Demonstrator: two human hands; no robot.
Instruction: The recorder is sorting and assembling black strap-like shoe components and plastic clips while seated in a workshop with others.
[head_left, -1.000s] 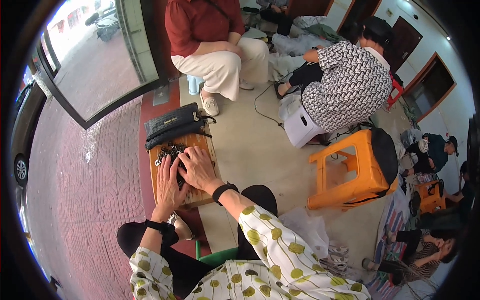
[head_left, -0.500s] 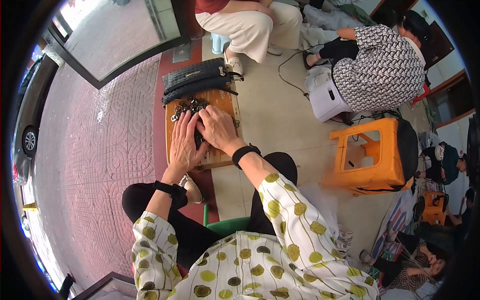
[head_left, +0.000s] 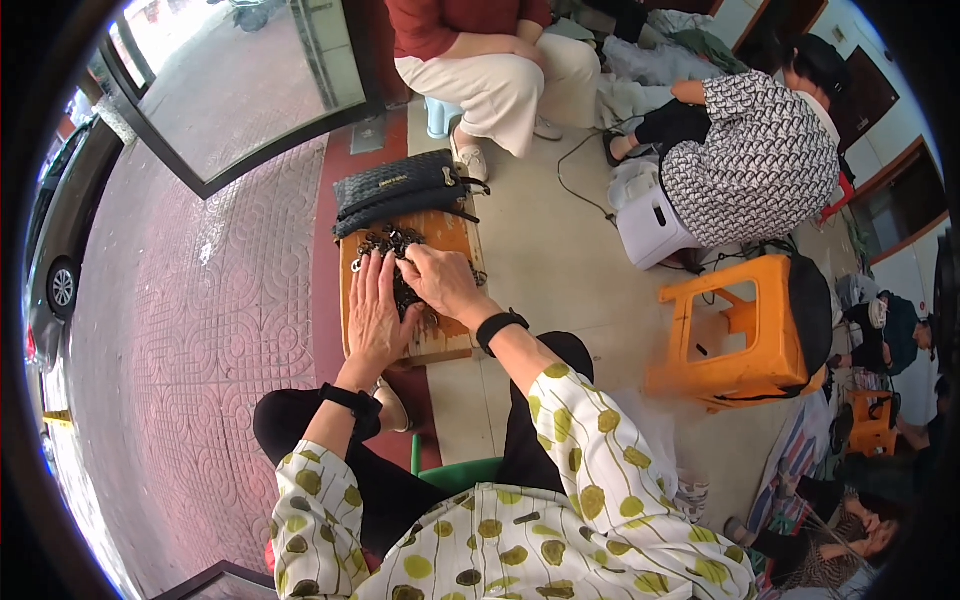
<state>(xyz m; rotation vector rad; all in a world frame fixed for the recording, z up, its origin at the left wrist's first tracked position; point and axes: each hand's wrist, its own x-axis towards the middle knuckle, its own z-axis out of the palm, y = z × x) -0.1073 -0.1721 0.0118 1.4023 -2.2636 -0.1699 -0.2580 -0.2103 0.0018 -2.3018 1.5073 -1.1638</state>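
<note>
On a worn wooden stool top lies a pile of small dark, shiny pieces, too small to name for certain. My left hand rests flat along the pile's left side, fingers stretched out and thumb apart. Against the pile's right side, my right hand has its fingers curled in, thumb and forefinger close together. Whatever it may pinch is hidden. Some of the pieces show between my two hands. Beyond the pile sits a black woven handbag.
An orange plastic stool stands to the right. A person in white trousers sits ahead; another in a patterned top sits at the far right. A cable crosses the floor. A glass door stands at the left.
The whole scene sits slightly lower in view. My right hand's fingers have drawn in closer together at the pile; my left hand stays flat.
</note>
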